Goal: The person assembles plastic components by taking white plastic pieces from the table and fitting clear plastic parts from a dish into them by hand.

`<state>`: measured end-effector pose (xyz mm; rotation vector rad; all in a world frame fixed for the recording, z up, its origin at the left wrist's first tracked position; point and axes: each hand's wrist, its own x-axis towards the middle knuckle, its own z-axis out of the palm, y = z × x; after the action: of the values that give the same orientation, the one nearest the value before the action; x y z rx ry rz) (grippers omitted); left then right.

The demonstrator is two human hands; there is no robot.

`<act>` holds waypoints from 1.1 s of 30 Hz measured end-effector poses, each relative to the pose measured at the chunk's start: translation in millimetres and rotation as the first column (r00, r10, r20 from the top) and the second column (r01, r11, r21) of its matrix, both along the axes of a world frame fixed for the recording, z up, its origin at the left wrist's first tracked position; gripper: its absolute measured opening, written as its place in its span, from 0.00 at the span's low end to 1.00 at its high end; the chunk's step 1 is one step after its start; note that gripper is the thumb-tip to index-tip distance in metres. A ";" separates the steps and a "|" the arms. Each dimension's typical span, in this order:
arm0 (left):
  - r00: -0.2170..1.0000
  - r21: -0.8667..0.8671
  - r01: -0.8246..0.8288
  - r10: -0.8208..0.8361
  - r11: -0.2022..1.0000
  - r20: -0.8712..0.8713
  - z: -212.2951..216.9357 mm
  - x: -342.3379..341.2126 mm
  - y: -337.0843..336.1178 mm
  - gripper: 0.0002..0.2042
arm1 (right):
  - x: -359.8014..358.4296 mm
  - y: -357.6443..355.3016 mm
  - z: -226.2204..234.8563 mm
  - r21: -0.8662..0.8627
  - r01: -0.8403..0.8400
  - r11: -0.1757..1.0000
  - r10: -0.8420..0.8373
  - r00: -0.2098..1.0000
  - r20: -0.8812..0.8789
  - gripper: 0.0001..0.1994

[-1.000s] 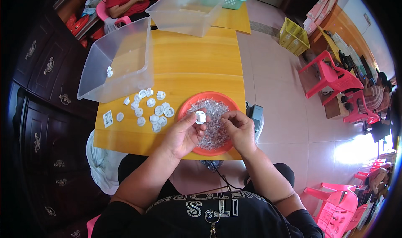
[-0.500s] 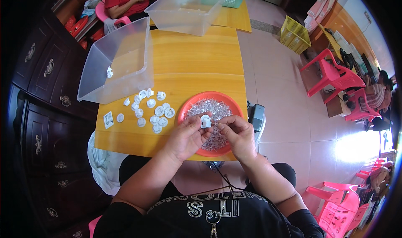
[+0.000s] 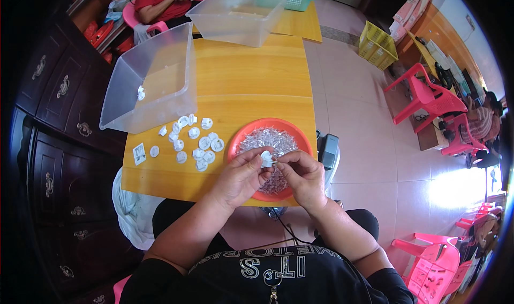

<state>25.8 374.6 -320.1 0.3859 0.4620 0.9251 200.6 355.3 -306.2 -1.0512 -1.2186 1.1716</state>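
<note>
Between the thumb and fingers of my left hand [image 3: 241, 180] is a small white round plastic piece [image 3: 266, 159]. My right hand [image 3: 304, 176] pinches a thin, pin-like part [image 3: 274, 162] against the right side of that piece; its exact kind is too small to make out. Both hands are over an orange-red round tray [image 3: 245, 128] full of small clear plastic parts [image 3: 270, 138]. To the left, several white round plastic pieces [image 3: 204, 143] lie loose on the yellow wooden table [image 3: 251, 71], some with a raised square block on top.
A translucent bin [image 3: 144, 98] stands on the table's left with a white piece inside; another translucent bin [image 3: 233, 23] is farther back. Beside them are a printed card [image 3: 139, 154] and a green basket [image 3: 297, 3]. A person in red [image 3: 163, 4] sits at the far left.
The white piece has been turned in my left fingers, so its rounded side now shows. My right fingers stay at its right side, a little lower.
</note>
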 end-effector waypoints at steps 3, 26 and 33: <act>1.000 0.007 0.017 -0.017 1.000 -0.002 -0.7 -0.6 0.3 0.17 | 0.4 0.9 -3.7 0.027 0.008 1.000 -0.009 0.999 0.039 0.04; 0.999 0.013 -0.008 0.008 1.000 -0.032 -3.9 -1.2 1.0 0.16 | 1.0 1.6 -1.8 0.060 0.034 0.998 -0.041 0.992 0.119 0.04; 0.995 0.017 -0.019 0.021 1.000 -0.095 -3.2 -1.6 0.6 0.15 | 3.2 3.1 2.3 0.206 0.033 0.978 -0.095 0.950 0.298 0.05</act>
<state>24.3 375.1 -323.3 0.4419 0.5472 0.9329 203.8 358.3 -303.9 -1.1393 -1.4979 0.8347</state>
